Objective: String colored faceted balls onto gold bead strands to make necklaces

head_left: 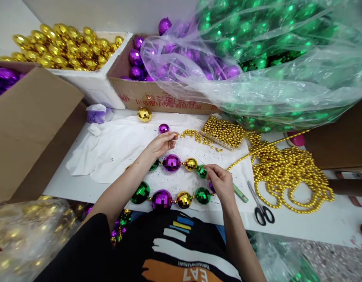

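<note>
My left hand [164, 143] pinches a small gold bead [176, 135] between thumb and forefinger, above the white cloth [101, 152]. A thin pale string [193, 152] runs from near that bead down to my right hand [220, 178], whose fingers are closed on it beside a green ball [201, 171]. Beneath my hands lies a strand of large mirrored balls, among them a purple ball [171, 163], a gold ball [191, 164] and a nearer purple ball [162, 199], with small gold beads between them. My left forearm hides part of the strand.
A clear tray of gold beads [223, 131] stands behind my right hand, loose beads beside it. To the right lie scissors [263, 209], a green cutter [240, 193] and heaped gold bead chain [286, 176]. Boxes of gold balls [71, 47] and purple balls [135, 57], plus bagged green balls [257, 35], line the back.
</note>
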`<state>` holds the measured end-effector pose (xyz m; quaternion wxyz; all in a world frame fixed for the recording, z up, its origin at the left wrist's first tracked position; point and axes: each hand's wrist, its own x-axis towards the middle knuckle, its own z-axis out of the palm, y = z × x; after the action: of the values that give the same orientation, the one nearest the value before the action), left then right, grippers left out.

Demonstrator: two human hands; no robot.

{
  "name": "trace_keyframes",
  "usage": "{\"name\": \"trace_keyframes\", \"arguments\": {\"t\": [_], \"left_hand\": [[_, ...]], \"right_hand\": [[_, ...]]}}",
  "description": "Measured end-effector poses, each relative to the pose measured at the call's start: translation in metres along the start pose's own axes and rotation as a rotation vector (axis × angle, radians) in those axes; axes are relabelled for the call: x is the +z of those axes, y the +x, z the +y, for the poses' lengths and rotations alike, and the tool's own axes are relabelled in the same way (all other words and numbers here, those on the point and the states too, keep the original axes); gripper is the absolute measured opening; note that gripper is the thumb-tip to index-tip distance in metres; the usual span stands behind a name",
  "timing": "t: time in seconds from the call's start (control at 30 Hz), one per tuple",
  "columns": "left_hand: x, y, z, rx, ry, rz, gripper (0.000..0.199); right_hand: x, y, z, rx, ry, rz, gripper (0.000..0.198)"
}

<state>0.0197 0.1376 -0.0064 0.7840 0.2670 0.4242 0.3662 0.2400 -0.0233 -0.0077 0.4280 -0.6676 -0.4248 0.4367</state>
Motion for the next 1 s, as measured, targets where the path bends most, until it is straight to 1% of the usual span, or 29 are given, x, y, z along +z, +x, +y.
{"name": "trace_keyframes", "arguments": {"t": [0.1, 0.2, 0.3, 0.37, 0.4, 0.43, 0.47, 0.53, 0.57, 0.63, 0.7, 0.73, 0.77, 0.8, 0.83, 0.87, 0.93, 0.97, 1.0], "left_hand": [[0.001, -0.002, -0.002, 0.007, 0.020, -0.025, 0.009], [0.007, -0.008, -0.006, 0.025, 0.062, -0.054, 0.014], [0.014, -0.016, -0.006, 0.044, 0.162, -0.153, 0.028], [0.013, -0.017, 0.001, 0.079, 0.277, -0.202, 0.036], [0.010, -0.014, 0.007, 0.122, 0.358, -0.180, 0.037], [0.006, -0.010, 0.014, 0.186, 0.463, -0.116, 0.035], [0.001, -0.005, 0.021, 0.268, 0.596, -0.025, 0.031], [-0.010, 0.009, 0.034, 0.434, 0.959, 0.151, 0.021], [-0.015, 0.017, 0.038, 0.488, 1.159, 0.189, 0.022], [-0.024, 0.030, 0.043, 0.519, 1.475, 0.177, 0.029], [-0.028, 0.038, 0.044, 0.491, 1.613, 0.141, 0.029], [-0.028, 0.041, 0.044, 0.481, 1.626, 0.146, 0.026], [-0.027, 0.042, 0.044, 0.471, 1.592, 0.167, 0.026], [-0.025, 0.041, 0.044, 0.456, 1.499, 0.192, 0.028], [-0.022, 0.039, 0.043, 0.420, 1.341, 0.202, 0.031], [-0.018, 0.035, 0.042, 0.356, 1.123, 0.185, 0.033], [-0.009, 0.025, 0.039, 0.188, 0.595, 0.091, 0.033], [-0.004, 0.019, 0.036, 0.110, 0.363, 0.036, 0.034], [0.001, 0.014, 0.033, 0.044, 0.180, -0.005, 0.038]], "right_hand": [[0.003, 0.001, -0.001, 0.016, 0.012, -0.004, 0.030], [0.008, 0.002, -0.001, 0.041, 0.051, -0.024, 0.030], [0.012, 0.004, 0.001, 0.096, 0.151, -0.078, 0.032], [0.012, 0.004, 0.002, 0.127, 0.236, -0.104, 0.033], [0.011, 0.004, 0.003, 0.137, 0.277, -0.107, 0.033], [0.010, 0.005, 0.003, 0.143, 0.317, -0.106, 0.032], [0.008, 0.005, 0.004, 0.149, 0.355, -0.103, 0.031], [0.006, 0.006, 0.003, 0.162, 0.423, -0.102, 0.029], [0.005, 0.007, 0.003, 0.168, 0.452, -0.104, 0.029], [0.006, 0.008, 0.002, 0.176, 0.500, -0.111, 0.029], [0.007, 0.009, 0.001, 0.171, 0.535, -0.118, 0.029], [0.008, 0.009, 0.001, 0.165, 0.542, -0.123, 0.028], [0.008, 0.008, 0.001, 0.158, 0.536, -0.128, 0.027], [0.008, 0.008, 0.002, 0.148, 0.518, -0.129, 0.026], [0.008, 0.007, 0.003, 0.136, 0.488, -0.128, 0.025], [0.008, 0.007, 0.004, 0.123, 0.449, -0.120, 0.024], [0.009, 0.006, 0.006, 0.085, 0.363, -0.090, 0.023], [0.009, 0.006, 0.007, 0.066, 0.323, -0.074, 0.022], [0.010, 0.006, 0.007, 0.050, 0.292, -0.064, 0.023]]}}
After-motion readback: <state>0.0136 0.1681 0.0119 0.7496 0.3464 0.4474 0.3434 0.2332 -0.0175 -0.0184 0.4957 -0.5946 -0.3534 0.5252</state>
